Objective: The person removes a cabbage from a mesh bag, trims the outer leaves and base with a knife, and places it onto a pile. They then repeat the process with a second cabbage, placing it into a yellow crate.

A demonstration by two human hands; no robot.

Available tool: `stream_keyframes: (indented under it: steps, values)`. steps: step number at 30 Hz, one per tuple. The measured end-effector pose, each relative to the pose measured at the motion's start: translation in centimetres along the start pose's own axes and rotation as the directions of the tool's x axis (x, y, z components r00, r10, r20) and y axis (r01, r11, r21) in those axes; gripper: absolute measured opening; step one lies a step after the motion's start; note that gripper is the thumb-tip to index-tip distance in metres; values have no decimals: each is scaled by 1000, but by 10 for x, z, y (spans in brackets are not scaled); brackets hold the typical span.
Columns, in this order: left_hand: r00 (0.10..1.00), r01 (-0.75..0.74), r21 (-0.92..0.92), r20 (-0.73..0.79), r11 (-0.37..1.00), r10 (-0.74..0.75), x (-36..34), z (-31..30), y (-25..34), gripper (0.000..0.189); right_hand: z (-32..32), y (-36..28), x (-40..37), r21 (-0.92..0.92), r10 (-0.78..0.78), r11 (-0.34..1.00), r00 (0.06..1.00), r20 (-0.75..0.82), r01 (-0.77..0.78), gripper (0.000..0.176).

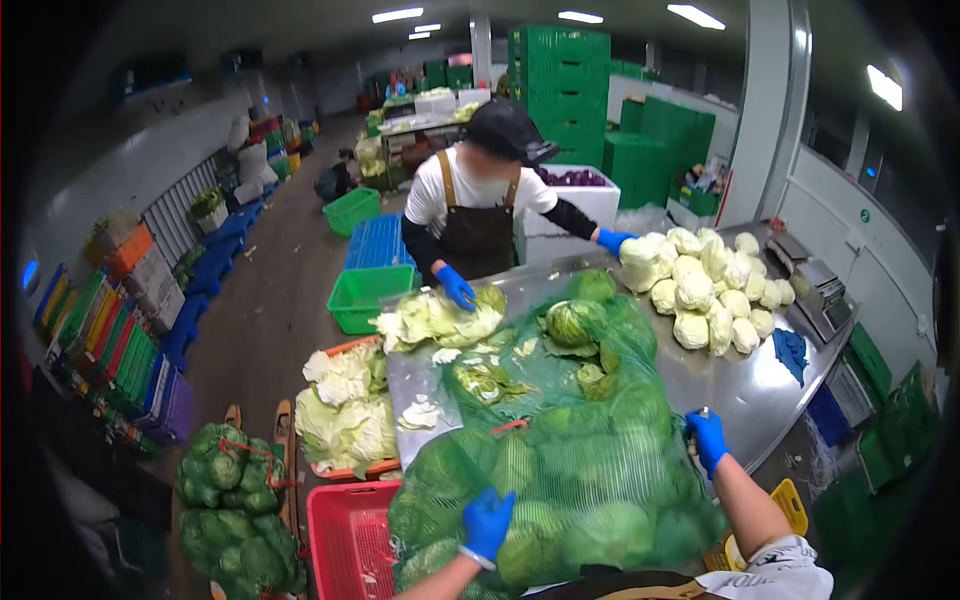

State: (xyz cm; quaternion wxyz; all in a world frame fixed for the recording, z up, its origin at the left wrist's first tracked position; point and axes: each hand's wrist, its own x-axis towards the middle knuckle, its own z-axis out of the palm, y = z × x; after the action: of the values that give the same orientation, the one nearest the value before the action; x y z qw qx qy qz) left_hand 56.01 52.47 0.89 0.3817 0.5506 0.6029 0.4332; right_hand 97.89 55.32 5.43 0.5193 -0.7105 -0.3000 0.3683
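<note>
Squarely before the person lies a large, bulging green mesh sack (590,450) packed with round green cabbages. It rests on its side on the shiny stainless-steel table (760,390), and its near end overhangs the table's edge just above a red plastic crate (350,540).

The left hand (487,522), in a blue glove, lies on the sack's near left end with the fingers spread against the netting, not closed around anything. The right hand (708,437), also in a blue glove, is at the sack's right flank with the fingers curled into a fist. Something small and dark pokes out of the top of it, but whether the fist also pinches the mesh cannot be told.

By its bulk, the sack looks heavy and lumpy. The heads inside are firm, while the netting is slack and thin, so the load would likely roll and sag if lifted by one point. The surest holds seem to be a bunched handful of mesh at either end, or both arms under the belly.

Across the table a co-worker (478,215) in a brown apron handles loose pale-green cabbage leaves (440,320), beside a heap of trimmed whitish cabbages (705,290). Another filled net sack (235,510) stands on the floor to the left.
</note>
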Motion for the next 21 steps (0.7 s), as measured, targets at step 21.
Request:
stream_keyframes:
  steps: [21]
  values:
    - [997, 81, -131, -9, 988, -83, 142, 114, -20, 33, 21, 175, 76, -644, -777, 559, 602, -187, 522, 23]
